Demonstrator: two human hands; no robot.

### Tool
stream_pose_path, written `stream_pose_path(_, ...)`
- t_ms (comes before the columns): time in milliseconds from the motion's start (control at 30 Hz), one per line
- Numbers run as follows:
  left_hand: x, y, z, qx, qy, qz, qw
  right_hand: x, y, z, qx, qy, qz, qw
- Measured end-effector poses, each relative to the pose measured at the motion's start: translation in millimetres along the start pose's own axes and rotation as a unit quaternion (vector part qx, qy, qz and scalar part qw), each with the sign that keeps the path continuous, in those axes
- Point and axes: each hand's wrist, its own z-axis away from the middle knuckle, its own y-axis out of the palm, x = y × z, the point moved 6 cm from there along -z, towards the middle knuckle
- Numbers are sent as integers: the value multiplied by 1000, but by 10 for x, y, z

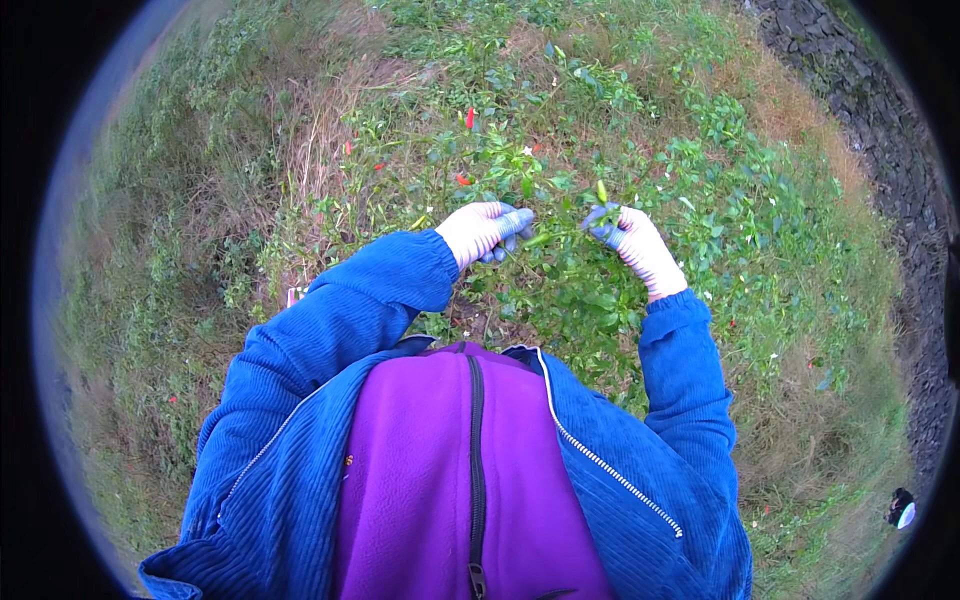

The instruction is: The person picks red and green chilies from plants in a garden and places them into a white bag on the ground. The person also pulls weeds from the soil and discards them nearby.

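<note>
Chili pepper plants [600, 307] with green leaves and small white flowers stand before me. My left hand [487, 232], in a white knitted glove with grey-blue coated fingers, is curled among the plants. A blurred green chili pepper [537, 241] lies right at its fingertips; whether they grip it is unclear. A short way to the right, my right hand [630, 240] wears a matching glove and pinches a leafy sprig. From that sprig a pale green chili pepper [601, 191] points up above the fingers. Beyond my left hand hang red chili peppers, one upright [470, 118] and another slanted [463, 180].
Dry straw-coloured grass [319, 142] and weeds grow on the left. Dark cloddy soil [832, 67] runs along the right edge. A black-and-white object [902, 508] lies at lower right. A pinkish-white thing [295, 295] shows partly behind my left sleeve.
</note>
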Motion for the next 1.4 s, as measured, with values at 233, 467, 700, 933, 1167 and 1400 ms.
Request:
stream_pose_path(233,156,351,88,87,-20,-125,988,-48,185,4,28,-28,62,997)
stream_pose_path(467,125,533,399,286,-19,-98,953,-82,411,97,135,-113,144,974)
stream_pose_path(700,-79,280,385,147,43,205,967,-266,619,71,104,-211,163,958)
stream_pose_path(933,-278,496,258,-17,235,-508,828,-115,674,188,71,-328,225,915)
stream_pose_path(1167,-130,627,258,14,219,-547,808,-147,666,292,106,-303,279,905)
stream_pose_path(1400,189,650,171,206,1,-329,922,-19,769,412,112,-338,308,882)
